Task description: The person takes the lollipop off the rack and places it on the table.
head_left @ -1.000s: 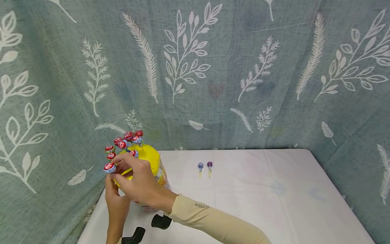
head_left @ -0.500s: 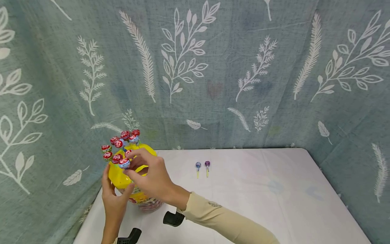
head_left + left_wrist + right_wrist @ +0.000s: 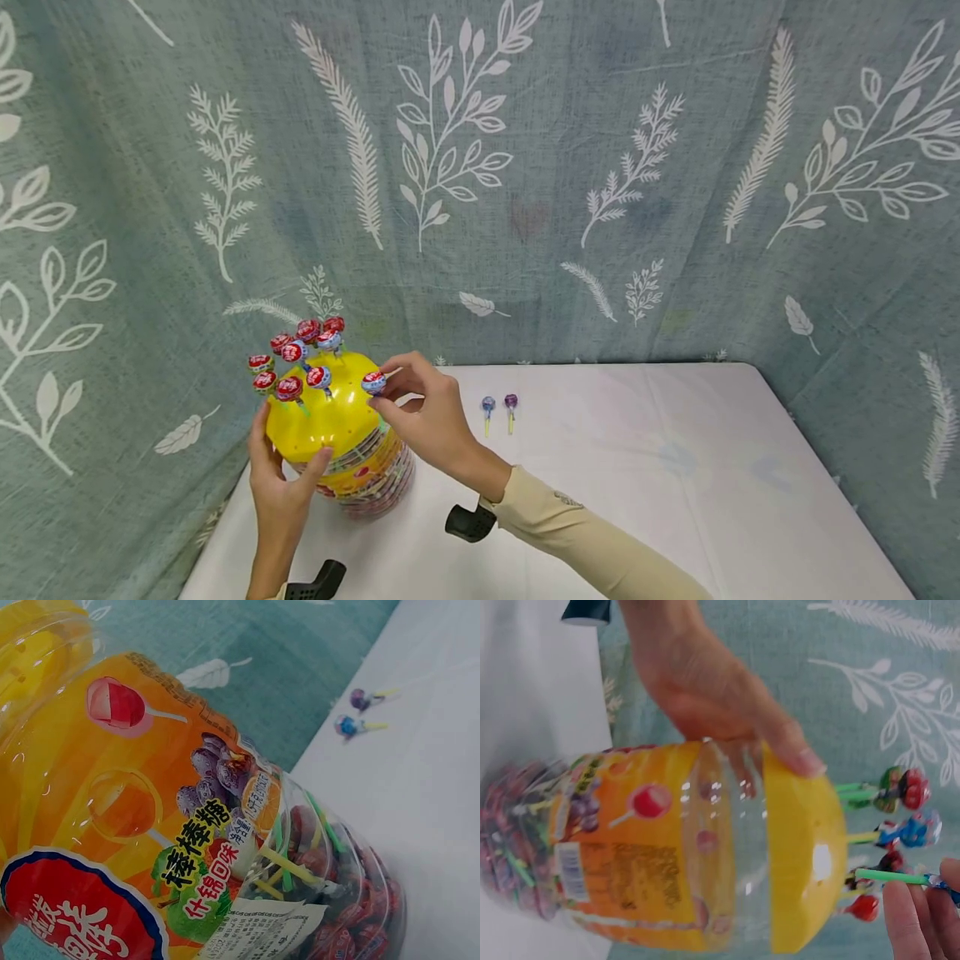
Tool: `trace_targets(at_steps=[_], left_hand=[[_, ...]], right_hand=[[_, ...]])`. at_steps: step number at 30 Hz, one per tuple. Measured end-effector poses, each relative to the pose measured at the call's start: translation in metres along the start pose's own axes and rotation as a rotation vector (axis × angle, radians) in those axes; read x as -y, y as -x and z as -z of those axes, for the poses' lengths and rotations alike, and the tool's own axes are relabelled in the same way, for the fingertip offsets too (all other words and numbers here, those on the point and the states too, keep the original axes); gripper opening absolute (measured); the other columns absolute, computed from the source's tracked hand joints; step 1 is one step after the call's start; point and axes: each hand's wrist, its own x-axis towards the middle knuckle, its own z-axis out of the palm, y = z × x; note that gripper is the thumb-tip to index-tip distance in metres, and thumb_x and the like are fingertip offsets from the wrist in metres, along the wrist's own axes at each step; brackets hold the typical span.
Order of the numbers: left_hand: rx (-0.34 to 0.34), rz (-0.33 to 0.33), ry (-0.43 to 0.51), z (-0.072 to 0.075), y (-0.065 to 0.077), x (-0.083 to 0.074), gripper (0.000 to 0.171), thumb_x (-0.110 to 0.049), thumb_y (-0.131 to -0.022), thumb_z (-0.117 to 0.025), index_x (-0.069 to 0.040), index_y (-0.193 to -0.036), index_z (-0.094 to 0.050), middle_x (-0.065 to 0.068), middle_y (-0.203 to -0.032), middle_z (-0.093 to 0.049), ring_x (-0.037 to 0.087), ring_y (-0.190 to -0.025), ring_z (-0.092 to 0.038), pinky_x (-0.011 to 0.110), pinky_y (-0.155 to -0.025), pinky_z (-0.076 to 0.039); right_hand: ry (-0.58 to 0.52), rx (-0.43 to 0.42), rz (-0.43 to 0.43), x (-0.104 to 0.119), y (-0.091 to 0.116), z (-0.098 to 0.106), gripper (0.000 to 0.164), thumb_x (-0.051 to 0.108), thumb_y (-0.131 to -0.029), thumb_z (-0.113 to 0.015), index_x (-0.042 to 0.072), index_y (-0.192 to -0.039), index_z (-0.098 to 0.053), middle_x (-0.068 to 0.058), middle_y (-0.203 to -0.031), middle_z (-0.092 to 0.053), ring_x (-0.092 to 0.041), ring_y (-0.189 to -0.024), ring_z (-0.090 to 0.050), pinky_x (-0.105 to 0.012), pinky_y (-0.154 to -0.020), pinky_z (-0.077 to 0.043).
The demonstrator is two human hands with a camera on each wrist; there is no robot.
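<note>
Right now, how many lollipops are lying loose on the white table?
2: in the head view, a blue lollipop and, to its right, a purple lollipop, both right of the jar, which could hide others.

Grey-green leaf-patterned cloth backdrop (image 3: 547,167), lightly creased, hanging behind and beside white table (image 3: 735,475).

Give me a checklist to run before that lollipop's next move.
1. Right hand pinching the held lollipop: ok.
2. Left hand on the jar: ok, thumb on the yellow lid.
3. Green stick pointing toward the lid: ok.
4. Stick tip seated in the lid: cannot tell, contact is unclear.
5. Blue lollipop and purple lollipop away from the jar: ok, both lie apart from it on the table.
</note>
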Motion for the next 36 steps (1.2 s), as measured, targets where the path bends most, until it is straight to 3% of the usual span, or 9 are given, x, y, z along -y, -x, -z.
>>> trace_targets(at_steps=[4, 11, 23, 30, 36], left_hand=[[-0.001, -0.008, 0.006, 0.000, 0.000, 0.000, 0.093, -0.003, -0.078, -0.072, -0.031, -0.150, -0.020, -0.002, -0.148, -0.031, 0.013, -0.125, -0.036, 0.031, -0.109, -0.025], [-0.025, 0.017, 0.014, -0.002, 0.001, -0.002, 0.092, -0.002, -0.079, -0.072, -0.030, -0.149, -0.021, -0.002, -0.147, -0.033, 0.012, -0.122, -0.037, 0.030, -0.106, -0.030], [-0.052, -0.054, 0.000, -0.006, -0.002, 0.003, 0.089, -0.003, -0.079, -0.071, -0.027, -0.149, -0.023, 0.000, -0.146, -0.034, 0.011, -0.121, -0.038, 0.020, -0.104, -0.028], [-0.065, -0.069, -0.014, -0.008, -0.002, 0.003, 0.087, -0.005, -0.079, -0.070, -0.026, -0.149, -0.023, 0.000, -0.146, -0.034, 0.011, -0.122, -0.038, 0.019, -0.105, -0.029], [-0.062, -0.074, -0.002, -0.009, -0.001, 0.002, 0.087, -0.005, -0.079, -0.069, -0.026, -0.149, -0.023, 0.000, -0.146, -0.034, 0.011, -0.122, -0.038, 0.020, -0.105, -0.029]], right_hand=[[0.007, -0.002, -0.029, 0.000, 0.003, 0.007, 0.030, -0.003, -0.083, -0.067, 0.004, -0.110, -0.055, -0.013, -0.090, -0.067, -0.022, -0.079, -0.065, -0.028, -0.061, -0.055], [0.038, -0.005, -0.050, 0.022, 0.005, 0.024, 0.028, -0.008, -0.083, -0.064, -0.006, -0.108, -0.053, -0.022, -0.088, -0.065, -0.033, -0.078, -0.064, -0.028, -0.060, -0.054], [0.075, -0.055, -0.072, 0.009, 0.006, 0.051, 0.028, -0.009, -0.081, -0.065, -0.007, -0.107, -0.054, -0.023, -0.084, -0.065, -0.034, -0.076, -0.064, -0.040, -0.057, -0.054], [0.117, -0.069, -0.114, 0.002, 0.009, 0.067, 0.028, -0.008, -0.081, -0.066, -0.008, -0.107, -0.054, -0.023, -0.085, -0.065, -0.034, -0.077, -0.064, -0.030, -0.058, -0.052], [0.140, -0.092, -0.138, -0.006, 0.012, 0.079, 0.029, -0.008, -0.081, -0.066, -0.008, -0.107, -0.055, -0.023, -0.085, -0.064, -0.035, -0.077, -0.063, -0.030, -0.059, -0.053]])
